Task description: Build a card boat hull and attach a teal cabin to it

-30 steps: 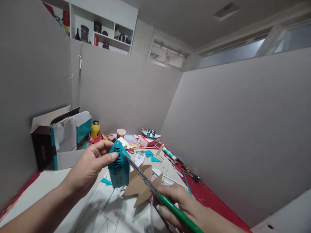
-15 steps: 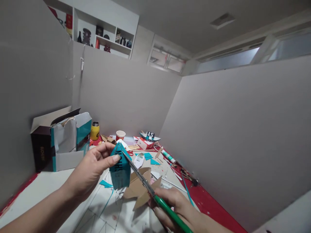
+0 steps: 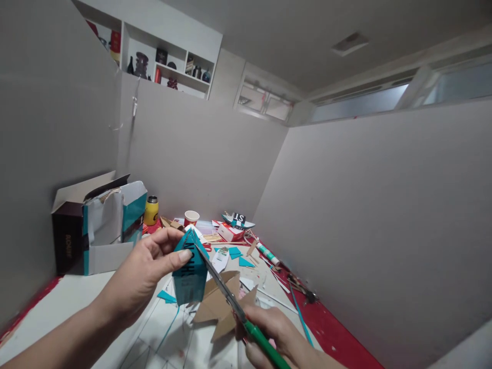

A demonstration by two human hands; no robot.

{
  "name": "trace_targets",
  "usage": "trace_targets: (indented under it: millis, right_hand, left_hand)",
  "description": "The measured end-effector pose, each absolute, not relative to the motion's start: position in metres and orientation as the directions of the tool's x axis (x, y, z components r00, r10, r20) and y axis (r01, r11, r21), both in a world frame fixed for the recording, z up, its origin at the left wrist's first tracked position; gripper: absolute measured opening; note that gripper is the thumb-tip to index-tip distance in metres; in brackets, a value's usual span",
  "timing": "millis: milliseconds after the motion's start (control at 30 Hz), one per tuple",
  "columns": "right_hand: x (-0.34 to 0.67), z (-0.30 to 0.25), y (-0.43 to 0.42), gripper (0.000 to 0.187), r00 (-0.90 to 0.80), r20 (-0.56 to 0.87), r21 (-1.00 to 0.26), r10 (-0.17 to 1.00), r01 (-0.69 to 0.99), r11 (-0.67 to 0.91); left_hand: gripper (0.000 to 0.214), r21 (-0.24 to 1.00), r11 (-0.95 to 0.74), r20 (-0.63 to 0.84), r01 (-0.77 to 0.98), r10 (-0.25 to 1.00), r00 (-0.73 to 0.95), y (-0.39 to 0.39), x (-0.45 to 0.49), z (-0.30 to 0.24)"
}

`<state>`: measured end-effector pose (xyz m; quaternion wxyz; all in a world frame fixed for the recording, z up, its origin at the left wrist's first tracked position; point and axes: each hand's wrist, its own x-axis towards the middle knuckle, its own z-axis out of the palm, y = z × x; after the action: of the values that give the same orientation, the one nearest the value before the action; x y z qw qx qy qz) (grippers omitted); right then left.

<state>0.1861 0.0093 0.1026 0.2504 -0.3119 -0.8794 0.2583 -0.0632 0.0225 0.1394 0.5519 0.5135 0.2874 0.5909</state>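
Observation:
My left hand (image 3: 148,266) pinches a teal piece of printed card (image 3: 190,279) near its pointed top, thumb in front and fingers behind. Dark lettering runs along the card. Green-handled scissors (image 3: 265,343) are gripped in my right hand (image 3: 279,333), and their blades reach up and left to the card's right slanted edge near the tip. Whether the blades are fully closed on the card I cannot make out. Below the blades, a brown cardboard piece with pointed ends (image 3: 217,307) lies on the white, line-marked sheet (image 3: 149,333).
A dark and teal carton (image 3: 103,256) stands at the left, with a yellow bottle (image 3: 151,210) behind it. Farther back are a paper cup (image 3: 191,217), a red and white box (image 3: 230,232) and a teal boat-like model (image 3: 238,220). Teal scraps (image 3: 246,262) and thin sticks are scattered about.
The view has shifted slightly. Both hands keep their holds on the card and scissors, and the blades stay at the card's right edge with little visible difference.

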Motion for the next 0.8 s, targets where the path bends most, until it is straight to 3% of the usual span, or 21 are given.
trace_targets:
  millis: [333,800]
  right_hand:
    - [0.183,0.123,-0.002,0.031,-0.691,0.267,-0.561,0.672,0.456,0.691]
    - [0.186,0.106,0.010,0.026,-0.665,0.273,-0.534,0.695,0.496,0.685]
  left_hand:
    - [0.013,0.903,-0.221,0.284,-0.368,0.950,0.127,0.020,-0.062,0.138]
    - [0.012,0.899,-0.213,0.282,-0.383,0.950,0.135,0.021,-0.063,0.139]
